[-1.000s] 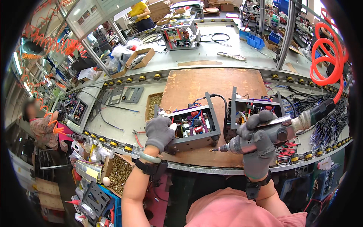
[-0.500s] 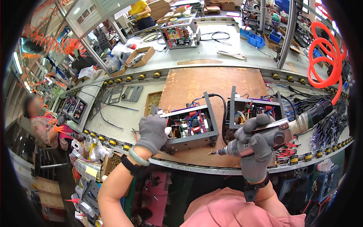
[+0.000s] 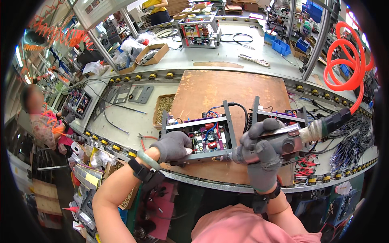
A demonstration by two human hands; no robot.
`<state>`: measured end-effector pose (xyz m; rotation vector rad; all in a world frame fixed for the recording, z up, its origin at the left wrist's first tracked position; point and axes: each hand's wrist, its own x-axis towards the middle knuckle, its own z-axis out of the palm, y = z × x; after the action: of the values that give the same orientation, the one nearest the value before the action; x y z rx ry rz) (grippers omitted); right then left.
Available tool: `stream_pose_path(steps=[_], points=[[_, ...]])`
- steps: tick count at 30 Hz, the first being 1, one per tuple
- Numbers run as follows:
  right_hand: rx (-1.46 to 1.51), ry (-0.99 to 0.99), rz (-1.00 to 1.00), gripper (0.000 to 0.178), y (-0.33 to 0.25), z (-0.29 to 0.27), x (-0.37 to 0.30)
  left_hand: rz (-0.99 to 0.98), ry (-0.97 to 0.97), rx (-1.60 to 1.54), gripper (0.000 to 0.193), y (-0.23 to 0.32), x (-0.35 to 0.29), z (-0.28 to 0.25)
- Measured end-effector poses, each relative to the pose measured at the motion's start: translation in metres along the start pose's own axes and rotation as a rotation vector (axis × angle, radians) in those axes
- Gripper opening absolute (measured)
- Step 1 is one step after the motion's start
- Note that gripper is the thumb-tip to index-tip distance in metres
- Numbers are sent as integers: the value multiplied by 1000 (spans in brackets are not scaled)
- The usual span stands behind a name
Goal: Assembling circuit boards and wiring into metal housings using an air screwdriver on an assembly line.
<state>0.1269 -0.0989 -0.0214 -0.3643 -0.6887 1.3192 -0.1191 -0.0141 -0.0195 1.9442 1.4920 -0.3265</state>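
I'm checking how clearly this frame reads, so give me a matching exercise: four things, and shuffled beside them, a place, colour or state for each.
Things:
1. left hand
2. right hand
3. thick coiled hose
4. flat board

Descriptions:
A. brown
B. wrapped around the power tool
C. at the left end of an open-topped chassis
D. bright red-orange

Pairs: 1-C, 2-B, 3-D, 4-A.

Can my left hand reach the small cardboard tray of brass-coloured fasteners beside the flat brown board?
Probably yes: the tray stands open just beyond your grey-gloved left hand; only one grey metal chassis post partly intervenes.
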Motion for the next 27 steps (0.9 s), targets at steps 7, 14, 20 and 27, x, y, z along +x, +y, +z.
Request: stream_pose_path(steps=[7, 14, 20, 27], points=[[74, -98, 72, 42, 61, -2, 33, -7, -22, -71, 9, 4, 5, 0], [-429, -406, 92, 22, 82, -12, 50, 120, 16, 64, 18, -7, 7, 2], [-577, -561, -60, 38, 97, 40, 66, 407, 143, -75, 36, -23, 9, 8], [-597, -595, -15, 34, 99, 46, 60, 455, 148, -166, 42, -62, 32, 35]])
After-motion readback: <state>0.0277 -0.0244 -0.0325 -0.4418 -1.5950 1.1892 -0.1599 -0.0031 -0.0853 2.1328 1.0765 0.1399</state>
